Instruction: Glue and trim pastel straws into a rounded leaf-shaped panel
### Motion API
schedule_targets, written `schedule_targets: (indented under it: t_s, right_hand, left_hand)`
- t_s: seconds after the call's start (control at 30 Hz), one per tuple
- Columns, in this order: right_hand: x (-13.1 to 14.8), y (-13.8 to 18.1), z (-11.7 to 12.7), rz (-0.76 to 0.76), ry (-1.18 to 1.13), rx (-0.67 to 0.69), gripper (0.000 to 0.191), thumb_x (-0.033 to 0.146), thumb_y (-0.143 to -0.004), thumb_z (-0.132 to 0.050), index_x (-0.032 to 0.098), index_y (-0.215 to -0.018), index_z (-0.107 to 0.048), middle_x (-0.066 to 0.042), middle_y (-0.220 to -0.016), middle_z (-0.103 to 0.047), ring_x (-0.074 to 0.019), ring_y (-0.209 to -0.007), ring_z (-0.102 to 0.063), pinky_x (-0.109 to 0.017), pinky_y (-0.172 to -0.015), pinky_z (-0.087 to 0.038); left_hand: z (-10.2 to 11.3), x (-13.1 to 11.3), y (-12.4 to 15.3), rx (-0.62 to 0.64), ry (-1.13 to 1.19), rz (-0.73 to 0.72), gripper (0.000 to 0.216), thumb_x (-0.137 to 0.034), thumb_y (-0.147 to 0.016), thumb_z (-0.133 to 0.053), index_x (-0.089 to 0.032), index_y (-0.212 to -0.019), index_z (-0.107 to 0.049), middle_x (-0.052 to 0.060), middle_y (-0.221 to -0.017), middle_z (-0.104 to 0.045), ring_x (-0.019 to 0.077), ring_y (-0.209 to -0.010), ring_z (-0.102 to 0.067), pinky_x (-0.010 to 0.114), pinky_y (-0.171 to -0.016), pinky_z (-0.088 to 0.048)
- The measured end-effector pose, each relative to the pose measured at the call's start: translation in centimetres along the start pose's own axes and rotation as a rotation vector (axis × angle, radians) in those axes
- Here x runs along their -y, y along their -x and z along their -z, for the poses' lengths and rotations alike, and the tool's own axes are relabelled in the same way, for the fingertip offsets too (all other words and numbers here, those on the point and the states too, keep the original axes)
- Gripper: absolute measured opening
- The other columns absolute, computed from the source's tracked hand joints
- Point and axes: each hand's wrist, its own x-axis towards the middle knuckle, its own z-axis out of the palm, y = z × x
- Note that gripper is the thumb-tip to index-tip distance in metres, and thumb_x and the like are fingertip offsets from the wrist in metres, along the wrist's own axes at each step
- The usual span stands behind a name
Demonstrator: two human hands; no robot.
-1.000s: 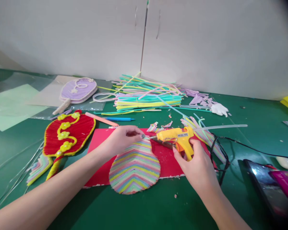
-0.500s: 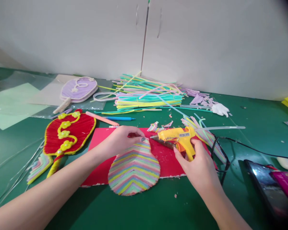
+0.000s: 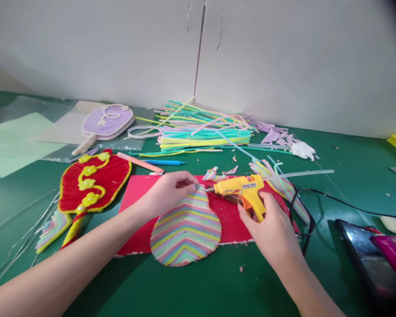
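My right hand (image 3: 267,220) is wrapped round the grip of a yellow hot glue gun (image 3: 240,187), with a clear glue stick (image 3: 300,174) poking out of its back. The gun's nozzle points left and meets the top edge of a striped gourd-shaped piece (image 3: 186,233) made of pastel pipe cleaners. With thumb and fingers pinched, my left hand (image 3: 170,193) holds that same top edge. The fingertips and the nozzle are close together there. Under the piece lies a red sheet (image 3: 135,189), and the piece's lower part reaches past the sheet's front edge.
A red fan with yellow flowers (image 3: 95,180) lies left, a purple fan (image 3: 107,121) behind it. Bundles of pipe cleaners (image 3: 204,136) lie at the back. Scraps (image 3: 213,175) sit behind the gun. A black cord (image 3: 343,200) and a phone (image 3: 366,259) are at right.
The glue gun has moved left, and its nozzle has come to the top edge of the striped piece. The glue stick's back end has tilted up slightly. My left hand keeps its pinch.
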Motion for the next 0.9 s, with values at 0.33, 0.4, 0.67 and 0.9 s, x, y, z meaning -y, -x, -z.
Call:
schedule_targets:
  t_s: [0.33,0.4,0.67,0.9]
  right_hand:
    - [-0.24,0.13,-0.53,0.219,-0.041,-0.137,0.036,0.040,-0.086,-0.048,0.014,-0.111,-0.056,-0.013,-0.095,-0.066,-0.0255,-0.082,-0.064,-0.034,-0.063,-0.051]
    - [-0.35,0.08,-0.62,0.248,-0.046,-0.153,0.035,0.039,-0.087,-0.049,0.014,-0.111,-0.056,-0.013,-0.094,-0.066,-0.0246,-0.080,-0.064,-0.034,-0.065,-0.051]
    - [-0.35,0.02,-0.65,0.273,-0.055,-0.174,0.034,0.036,-0.088,-0.049,0.012,-0.109,-0.058,-0.013,-0.092,-0.066,-0.0236,-0.079,-0.065,-0.033,-0.064,-0.052]
    - [-0.44,0.03,-0.73,0.267,-0.067,-0.169,0.034,0.037,-0.088,-0.049,0.012,-0.109,-0.059,-0.014,-0.095,-0.066,-0.0251,-0.084,-0.065,-0.034,-0.068,-0.054]
  left_hand:
    - [-0.16,0.05,0.02,-0.024,0.031,-0.008,0.018,-0.034,-0.080,-0.055,-0.018,-0.082,-0.064,-0.001,-0.078,-0.069,0.0151,-0.074,-0.063,0.022,-0.064,-0.046]
    - [-0.17,-0.03,0.04,-0.025,0.027,-0.004,0.017,-0.033,-0.079,-0.056,-0.018,-0.082,-0.064,-0.001,-0.077,-0.069,0.0146,-0.073,-0.062,0.022,-0.063,-0.046]
    - [-0.13,-0.24,0.02,-0.025,0.049,-0.005,0.019,-0.034,-0.079,-0.056,-0.017,-0.081,-0.064,-0.001,-0.076,-0.069,0.0141,-0.072,-0.062,0.022,-0.064,-0.046]
    - [-0.09,-0.36,0.06,-0.028,0.042,0.001,0.018,-0.033,-0.078,-0.057,-0.017,-0.080,-0.065,-0.001,-0.074,-0.068,0.0131,-0.069,-0.061,0.021,-0.061,-0.046]
